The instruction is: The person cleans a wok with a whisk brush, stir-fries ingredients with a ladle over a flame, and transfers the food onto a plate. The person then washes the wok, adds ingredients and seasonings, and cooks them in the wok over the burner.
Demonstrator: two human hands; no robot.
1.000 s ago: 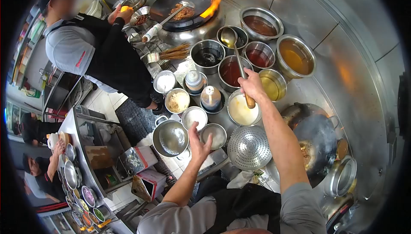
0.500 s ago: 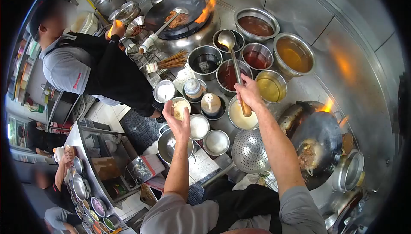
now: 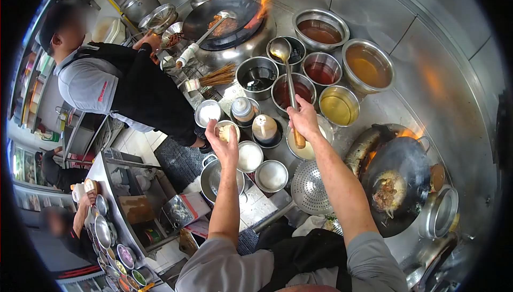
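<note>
Counting the hours from your right hand [image 3: 303, 122], a pot of red-brown liquid [image 3: 279, 111] is standing just short of twelve, with a pot of near-black liquid [image 3: 256, 96] between ten and eleven. A pot of red liquid [image 3: 319, 57] is sitting between twelve and one, a bowl of brown liquid [image 3: 320, 16] farther out toward twelve, a bowl of amber liquid [image 3: 368, 48] between one and two, and a pot of clear yellow liquid [image 3: 339, 90] at two. At six, a pot of pale, milky liquid [image 3: 327, 126] is showing partly behind your hand and forearm. Bowls of white contents are standing at eight [image 3: 249, 170] and seven [image 3: 271, 189]. At four, a wok [image 3: 409, 206] is holding pale strands and browned bits, flames licking beside its rim.

Your ladle [image 3: 291, 86] is pointing toward twelve, its shiny metal bowl over a pot of dark liquid [image 3: 302, 46], its shaft crossing the red-brown pot, its wooden end poking out below your palm. Your right fingers are wrapping around the handle. Your left hand [image 3: 223, 142] is hovering between eight and nine, thumb spread from the fingers, before a cup of yellowish powder [image 3: 228, 131]; whether they are touching, you cannot tell.
</note>
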